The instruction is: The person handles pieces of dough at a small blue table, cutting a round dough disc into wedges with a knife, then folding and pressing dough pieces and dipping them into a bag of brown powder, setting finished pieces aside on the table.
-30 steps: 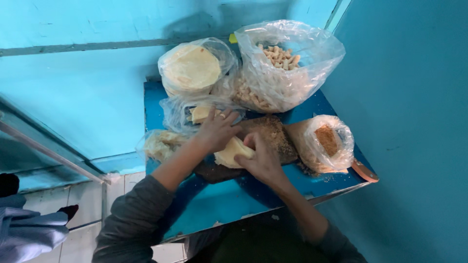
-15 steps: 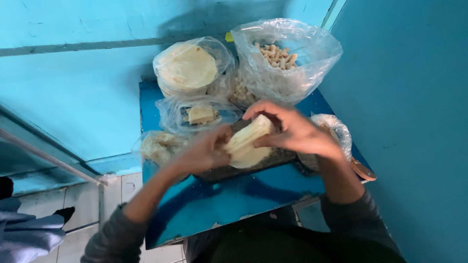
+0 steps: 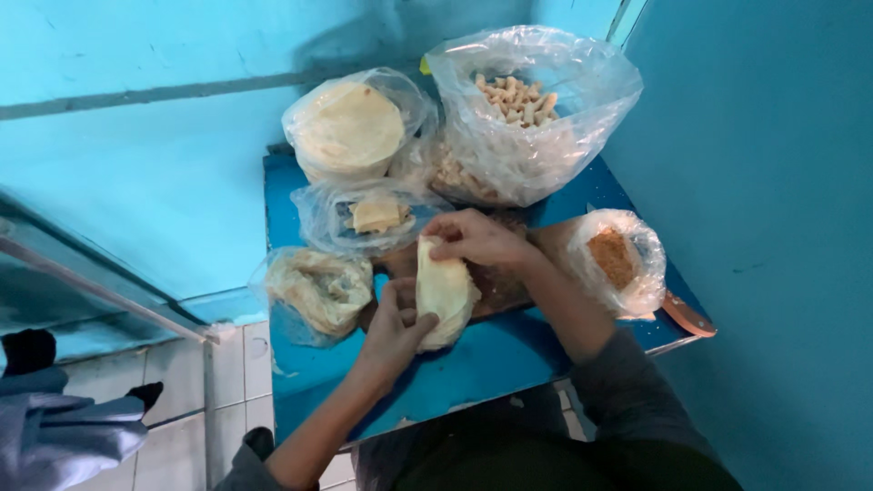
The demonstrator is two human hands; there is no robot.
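Gripping a pale wrapper, both hands, beside bags of rolls and crumbs.

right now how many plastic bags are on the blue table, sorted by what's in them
stack of round flat wrappers: 1
small rolled pieces: 1
pale folded piece: 1
pale crumpled sheets: 1
brown crumbs: 1
total: 5 bags
Both hands, left and right, grip a folded pale wrapper outside the bags.

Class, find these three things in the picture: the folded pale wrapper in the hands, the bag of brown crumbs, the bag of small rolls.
folded pale wrapper [image 3: 444,291], head view, its middle
bag of brown crumbs [image 3: 615,258], head view, the crumbs inside
bag of small rolls [image 3: 518,100], head view, the rolls on top
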